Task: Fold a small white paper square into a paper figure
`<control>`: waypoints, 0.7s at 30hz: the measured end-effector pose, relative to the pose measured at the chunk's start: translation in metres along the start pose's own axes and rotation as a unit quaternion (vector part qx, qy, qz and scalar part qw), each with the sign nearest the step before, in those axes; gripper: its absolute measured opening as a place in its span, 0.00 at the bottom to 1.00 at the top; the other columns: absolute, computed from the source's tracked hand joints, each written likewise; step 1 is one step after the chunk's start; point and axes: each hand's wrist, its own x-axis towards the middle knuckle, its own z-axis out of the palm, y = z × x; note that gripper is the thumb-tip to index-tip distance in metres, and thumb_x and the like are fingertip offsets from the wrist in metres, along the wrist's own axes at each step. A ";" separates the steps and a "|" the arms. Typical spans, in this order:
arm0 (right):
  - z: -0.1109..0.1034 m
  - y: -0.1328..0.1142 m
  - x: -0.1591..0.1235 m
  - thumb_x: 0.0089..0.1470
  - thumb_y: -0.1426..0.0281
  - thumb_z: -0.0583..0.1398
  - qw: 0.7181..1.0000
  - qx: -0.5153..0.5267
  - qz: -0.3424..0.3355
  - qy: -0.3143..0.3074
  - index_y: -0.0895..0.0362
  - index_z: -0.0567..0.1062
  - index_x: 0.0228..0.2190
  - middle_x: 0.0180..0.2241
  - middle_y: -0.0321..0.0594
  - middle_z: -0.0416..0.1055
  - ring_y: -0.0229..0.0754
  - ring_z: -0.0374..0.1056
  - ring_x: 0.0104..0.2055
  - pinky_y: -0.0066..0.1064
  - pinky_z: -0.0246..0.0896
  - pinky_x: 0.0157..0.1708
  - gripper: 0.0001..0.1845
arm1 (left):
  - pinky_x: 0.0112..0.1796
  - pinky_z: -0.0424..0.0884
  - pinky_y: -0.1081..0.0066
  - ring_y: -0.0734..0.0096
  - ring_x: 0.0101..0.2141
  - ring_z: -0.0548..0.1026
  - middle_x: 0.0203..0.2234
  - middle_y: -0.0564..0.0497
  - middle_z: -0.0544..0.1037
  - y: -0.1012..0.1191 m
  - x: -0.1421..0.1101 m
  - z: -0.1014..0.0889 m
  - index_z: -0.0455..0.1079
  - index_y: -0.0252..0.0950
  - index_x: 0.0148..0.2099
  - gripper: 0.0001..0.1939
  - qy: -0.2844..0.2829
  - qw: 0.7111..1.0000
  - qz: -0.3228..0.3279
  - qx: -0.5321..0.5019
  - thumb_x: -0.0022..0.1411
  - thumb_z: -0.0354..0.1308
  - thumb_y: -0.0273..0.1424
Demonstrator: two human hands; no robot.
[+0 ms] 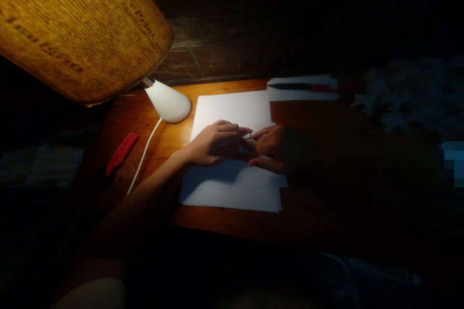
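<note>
White sheets of paper (pixel 232 108) lie stacked, slightly askew, on the wooden desk. Over their middle my left hand (pixel 217 142) bends its fingers inward, and the fingertips almost meet those of my right hand (pixel 271 147). The right fingers are closed together, with the thumb low against the paper. A tiny dark line shows between the two sets of fingertips; whether it is a paper edge or a small object I cannot make out. Shadow from the hands covers the lower part of the sheets.
A lamp (pixel 174 104) with a printed shade (pixel 87 24) stands left, its white cord (pixel 147 149) running forward. Beside it lies a red-handled object (pixel 123 152). A knife (pixel 297 87) rests on smaller papers (pixel 302 95) at the back right. Crumpled pale material (pixel 409 91) sits far right.
</note>
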 end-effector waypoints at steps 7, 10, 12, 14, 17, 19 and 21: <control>0.001 0.001 0.001 0.74 0.47 0.50 1.000 -0.006 0.002 -0.015 0.51 0.67 0.18 0.18 0.34 0.64 0.41 0.67 0.26 0.38 0.67 0.40 0.36 | 0.51 0.75 0.56 0.56 0.53 0.82 0.47 0.45 0.84 -0.001 0.000 0.001 0.71 0.41 0.41 0.02 0.011 1.000 0.006 -0.004 0.66 0.58 0.30; -0.001 0.000 0.002 0.75 0.47 0.49 0.999 -0.025 -0.008 -0.019 0.52 0.68 0.19 0.19 0.35 0.66 0.42 0.68 0.27 0.40 0.69 0.43 0.37 | 0.50 0.74 0.57 0.56 0.51 0.82 0.43 0.45 0.83 0.000 0.000 0.002 0.71 0.41 0.41 0.02 0.008 1.000 -0.012 -0.003 0.66 0.58 0.29; -0.002 -0.001 0.002 0.76 0.48 0.47 0.999 -0.030 -0.020 -0.011 0.52 0.69 0.19 0.19 0.35 0.67 0.41 0.67 0.26 0.41 0.70 0.46 0.37 | 0.48 0.74 0.58 0.58 0.47 0.82 0.42 0.46 0.83 0.000 0.001 0.002 0.71 0.40 0.41 0.02 0.007 1.000 -0.019 0.001 0.67 0.57 0.29; -0.004 -0.001 0.002 0.77 0.50 0.47 0.999 -0.025 -0.033 -0.004 0.52 0.70 0.19 0.19 0.34 0.68 0.40 0.67 0.25 0.42 0.71 0.51 0.37 | 0.47 0.74 0.59 0.59 0.44 0.82 0.41 0.46 0.82 0.002 0.002 0.002 0.70 0.40 0.40 0.02 0.009 1.000 -0.021 0.003 0.67 0.57 0.29; -0.005 -0.001 0.003 0.76 0.53 0.49 0.999 -0.013 -0.040 -0.014 0.52 0.71 0.19 0.19 0.34 0.70 0.39 0.66 0.24 0.42 0.69 0.54 0.35 | 0.46 0.75 0.59 0.59 0.43 0.82 0.40 0.46 0.82 0.003 0.003 0.001 0.71 0.40 0.41 0.02 0.008 1.000 -0.023 0.001 0.67 0.57 0.29; -0.004 -0.001 0.004 0.76 0.54 0.50 0.999 -0.008 -0.036 -0.020 0.52 0.70 0.19 0.19 0.34 0.70 0.39 0.65 0.24 0.42 0.69 0.54 0.34 | 0.46 0.75 0.59 0.59 0.44 0.82 0.41 0.46 0.82 0.004 0.004 0.001 0.71 0.41 0.43 0.04 0.007 1.000 -0.023 0.005 0.67 0.57 0.29; -0.003 0.000 0.005 0.75 0.54 0.50 0.999 0.007 -0.034 -0.019 0.51 0.68 0.18 0.19 0.33 0.68 0.39 0.63 0.24 0.41 0.68 0.52 0.33 | 0.46 0.76 0.59 0.59 0.45 0.82 0.45 0.45 0.83 0.003 0.003 0.002 0.72 0.42 0.45 0.05 0.007 1.000 -0.017 0.011 0.67 0.58 0.29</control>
